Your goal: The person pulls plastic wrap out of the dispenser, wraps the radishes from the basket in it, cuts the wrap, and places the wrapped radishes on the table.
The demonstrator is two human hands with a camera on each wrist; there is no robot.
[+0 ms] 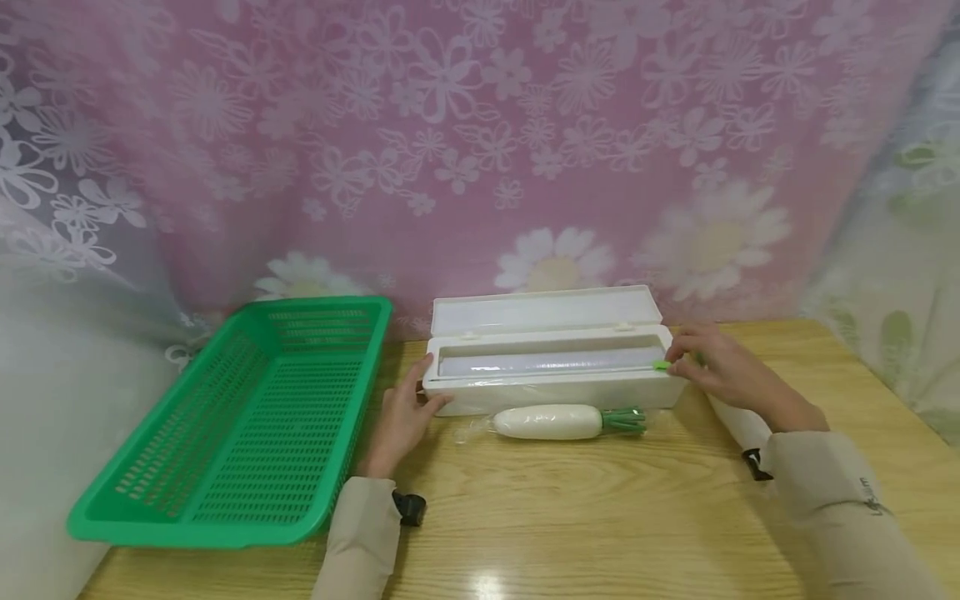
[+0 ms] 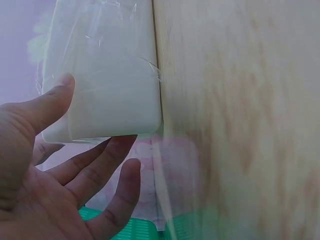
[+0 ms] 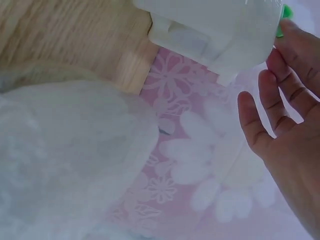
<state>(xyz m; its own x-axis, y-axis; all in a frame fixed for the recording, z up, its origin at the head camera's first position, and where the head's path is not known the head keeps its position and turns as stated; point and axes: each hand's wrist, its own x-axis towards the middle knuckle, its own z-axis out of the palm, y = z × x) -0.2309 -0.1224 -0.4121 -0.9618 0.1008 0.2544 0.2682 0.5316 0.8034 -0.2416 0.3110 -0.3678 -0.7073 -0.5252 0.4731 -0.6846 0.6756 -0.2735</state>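
Note:
A white cling film dispenser [image 1: 555, 392] stands on the table with its lid [image 1: 543, 312] raised at the back. Inside lies a roll of cling film [image 1: 555, 361]. My left hand [image 1: 401, 421] holds the dispenser's left end, thumb on the front face and fingers round the end wall, as the left wrist view shows. At the far right end, my right hand [image 1: 716, 367] pinches the small green slider [image 1: 660, 365] of the cutter between thumb and forefinger; its other fingers stay apart from the box. Film hangs over the front, near a white radish [image 1: 551, 422] with green stalks.
To the left stands a green slotted basket [image 1: 360, 392]. A second white, radish-like thing [image 1: 738, 421] lies partly hidden under my right forearm. A pink flowered curtain [image 1: 450, 167] hangs behind the wooden table [image 1: 570, 517].

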